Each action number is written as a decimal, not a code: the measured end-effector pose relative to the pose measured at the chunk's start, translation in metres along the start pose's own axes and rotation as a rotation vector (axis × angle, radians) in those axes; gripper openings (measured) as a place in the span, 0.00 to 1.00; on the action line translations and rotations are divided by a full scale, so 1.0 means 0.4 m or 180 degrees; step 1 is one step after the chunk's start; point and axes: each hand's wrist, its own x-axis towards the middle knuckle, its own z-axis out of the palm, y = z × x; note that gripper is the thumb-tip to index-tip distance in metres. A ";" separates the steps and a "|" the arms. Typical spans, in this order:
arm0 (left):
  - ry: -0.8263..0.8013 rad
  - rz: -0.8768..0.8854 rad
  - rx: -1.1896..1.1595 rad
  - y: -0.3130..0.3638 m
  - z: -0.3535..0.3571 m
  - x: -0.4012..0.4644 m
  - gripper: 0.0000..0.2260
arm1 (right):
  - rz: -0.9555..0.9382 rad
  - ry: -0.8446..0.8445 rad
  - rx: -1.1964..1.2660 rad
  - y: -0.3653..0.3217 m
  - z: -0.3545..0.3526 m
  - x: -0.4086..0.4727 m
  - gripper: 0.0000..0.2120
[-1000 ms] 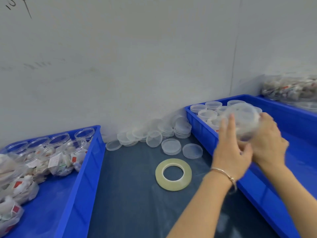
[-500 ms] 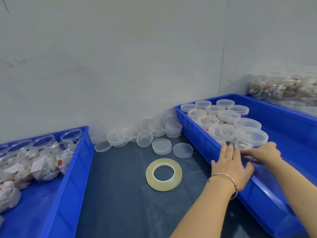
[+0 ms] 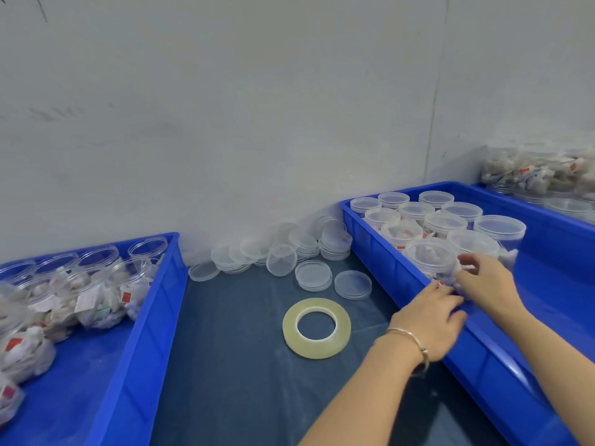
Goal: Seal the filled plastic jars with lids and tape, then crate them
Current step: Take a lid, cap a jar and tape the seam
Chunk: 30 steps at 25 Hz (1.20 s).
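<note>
Bright blue crates; clear jars and lids; pale yellowish tape roll; dark blue-grey bench.

At the lower centre of the frame a roll of tape lies flat on the table cover. Behind it, toward the wall, loose lids lie scattered and stacked. At the left edge a crate holds open jars in its far end. At the right a second crate holds lidded jars clustered in its far left corner. Both hands reach into it at the nearest jar: the left hand over the crate's rim, the right hand just beyond it. Further right, in the upper right of the frame, a third crate holds more jars.
</note>
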 end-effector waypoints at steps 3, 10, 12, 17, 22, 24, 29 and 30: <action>0.0460 -0.0278 -0.0466 -0.061 -0.094 -0.091 0.15 | -0.0938 0.0454 -0.0218 -0.051 0.010 -0.043 0.15; 0.2067 -0.1114 -0.0054 -0.288 -0.407 -0.425 0.11 | -0.1893 -0.0597 0.0566 -0.305 0.289 -0.290 0.13; 0.2686 -0.1471 0.0153 -0.355 -0.463 -0.534 0.08 | -0.2055 -0.1164 0.0880 -0.398 0.417 -0.408 0.15; 0.3099 -0.2827 0.0718 -0.469 -0.547 -0.714 0.09 | -0.2017 -0.2356 0.1405 -0.574 0.645 -0.692 0.15; 0.3558 -0.3953 0.1214 -0.476 -0.591 -0.798 0.21 | -0.2650 -0.2484 -0.0053 -0.584 0.718 -0.759 0.24; 0.3583 -0.4034 0.1217 -0.476 -0.590 -0.810 0.21 | -0.2894 -0.2453 -0.0413 -0.579 0.717 -0.762 0.25; 0.2836 -0.4179 0.0894 -0.494 -0.565 -0.799 0.19 | -0.3330 -0.2248 -0.0811 -0.576 0.711 -0.766 0.18; 0.2820 -0.4234 0.0824 -0.497 -0.559 -0.799 0.20 | -0.3383 -0.2225 -0.0836 -0.576 0.711 -0.767 0.17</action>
